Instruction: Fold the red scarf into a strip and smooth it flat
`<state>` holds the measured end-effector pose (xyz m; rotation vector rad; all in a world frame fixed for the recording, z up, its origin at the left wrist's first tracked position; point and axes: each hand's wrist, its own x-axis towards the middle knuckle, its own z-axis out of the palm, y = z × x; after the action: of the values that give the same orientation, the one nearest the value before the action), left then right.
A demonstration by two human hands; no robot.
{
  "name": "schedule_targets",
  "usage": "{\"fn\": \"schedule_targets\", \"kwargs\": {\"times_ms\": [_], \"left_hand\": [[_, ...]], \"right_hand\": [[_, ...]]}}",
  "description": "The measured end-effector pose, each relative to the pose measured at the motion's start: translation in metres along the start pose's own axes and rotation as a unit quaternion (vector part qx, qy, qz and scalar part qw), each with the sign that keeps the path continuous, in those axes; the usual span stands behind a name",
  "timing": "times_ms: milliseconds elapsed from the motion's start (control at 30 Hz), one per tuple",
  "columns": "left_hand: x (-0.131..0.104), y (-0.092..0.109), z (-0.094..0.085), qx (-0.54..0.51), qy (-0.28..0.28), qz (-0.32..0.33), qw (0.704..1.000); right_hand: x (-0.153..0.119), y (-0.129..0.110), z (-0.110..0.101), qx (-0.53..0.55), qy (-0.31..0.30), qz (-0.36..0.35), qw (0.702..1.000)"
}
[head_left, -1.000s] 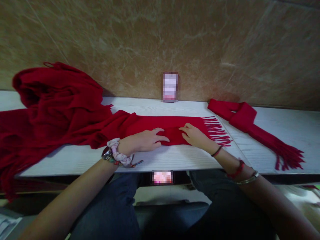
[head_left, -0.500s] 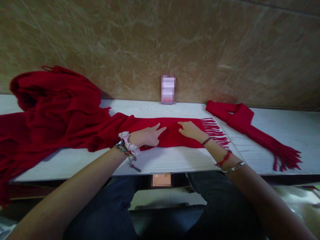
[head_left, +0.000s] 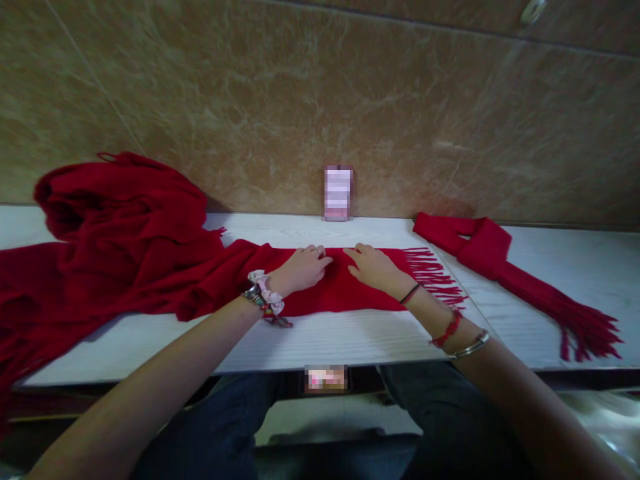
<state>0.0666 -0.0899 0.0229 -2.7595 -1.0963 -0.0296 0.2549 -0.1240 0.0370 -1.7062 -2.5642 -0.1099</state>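
- Nearest are the person's legs (head_left: 215, 420) in dark trousers, below the bench's near edge; a small blurred-out screen (head_left: 326, 379) sits between them, by that edge.
- The white, wood-grained bench (head_left: 360, 341) runs across the view, a seam crossing it on the right.
- A pale scrunchie (head_left: 274, 301) and beads circle the left wrist; a dark band (head_left: 411, 295), a red bracelet (head_left: 451, 328) and a silver bangle (head_left: 473, 347) circle the right.
- The left hand (head_left: 299, 271) rests palm down on the red scarf (head_left: 333, 293), fingers bent near its far edge; whether they pinch cloth, I cannot tell.
- The right hand (head_left: 374, 268) lies on the same cloth just beside it, thumb and forefinger slightly apart, gripping nothing visible.
- The scarf lies flat mid-bench, its fringe (head_left: 434, 277) pointing right, its left part rumpled into a heap of red cloth (head_left: 123, 223).
- A second scarf (head_left: 483, 248) lies folded to the right, well apart from the hands.
- Farther back, a blurred-out upright rectangle (head_left: 339, 193) stands at the brown marbled wall (head_left: 250, 100).
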Motion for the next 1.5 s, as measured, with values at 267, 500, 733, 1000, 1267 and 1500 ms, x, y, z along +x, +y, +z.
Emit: {"fn": "schedule_targets", "kwargs": {"times_ms": [267, 500, 733, 1000, 1267, 1500], "left_hand": [[-0.012, 0.000, 0.023, -0.082, -0.036, -0.100, 0.991], [-0.011, -0.001, 0.023, -0.088, -0.045, -0.111, 0.989], [-0.004, -0.009, 0.015, -0.080, -0.091, -0.103, 0.987], [0.028, -0.041, -0.008, -0.031, -0.101, -0.062, 0.993], [0.044, -0.065, -0.004, -0.069, -0.138, -0.035, 0.987], [0.049, -0.073, -0.005, -0.080, -0.147, -0.017, 0.986]], "right_hand": [[-0.005, 0.025, 0.036, 0.041, -0.037, 0.007, 0.998], [-0.023, 0.079, 0.042, -0.020, -0.024, 0.110, 0.993], [-0.024, 0.114, 0.039, -0.028, 0.052, 0.150, 0.987], [0.012, 0.111, 0.001, -0.011, -0.006, -0.009, 1.000], [0.036, 0.107, -0.003, -0.040, -0.106, -0.028, 0.993], [0.046, 0.116, 0.000, -0.030, -0.131, -0.029, 0.990]]}}
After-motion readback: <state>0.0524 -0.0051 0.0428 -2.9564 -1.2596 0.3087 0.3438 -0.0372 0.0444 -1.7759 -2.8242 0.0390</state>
